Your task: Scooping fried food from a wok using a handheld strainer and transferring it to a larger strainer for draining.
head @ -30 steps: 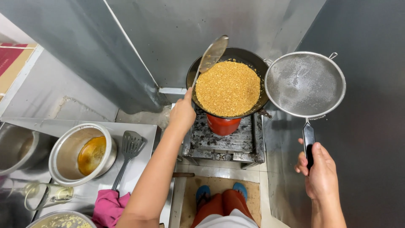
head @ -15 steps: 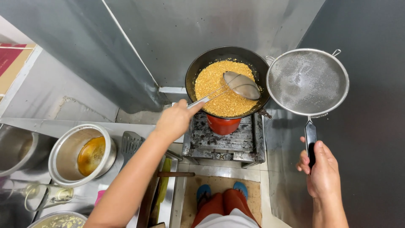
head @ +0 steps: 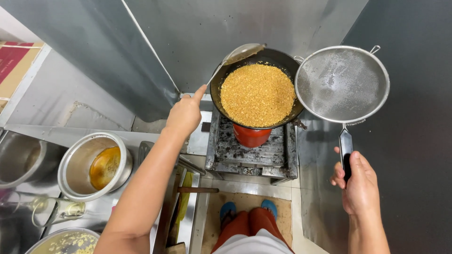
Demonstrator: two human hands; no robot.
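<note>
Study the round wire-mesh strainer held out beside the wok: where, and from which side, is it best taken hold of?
Grip the mesh strainer by its dark straight handle, coming from the near side, below the bowl. The handle sticks out toward the person, away from the wok on the burner, and the bowl is wide, thin mesh with only a small loop opposite. The right hand holds it there already.

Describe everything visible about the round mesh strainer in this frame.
The strainer is a wide, shallow bowl of fine grey wire mesh in a metal rim, with a small hook loop at its far edge and a flat metal handle ending in a black grip. The right hand holds that grip. It hangs level, empty, right of the wok, rims close together.
</note>
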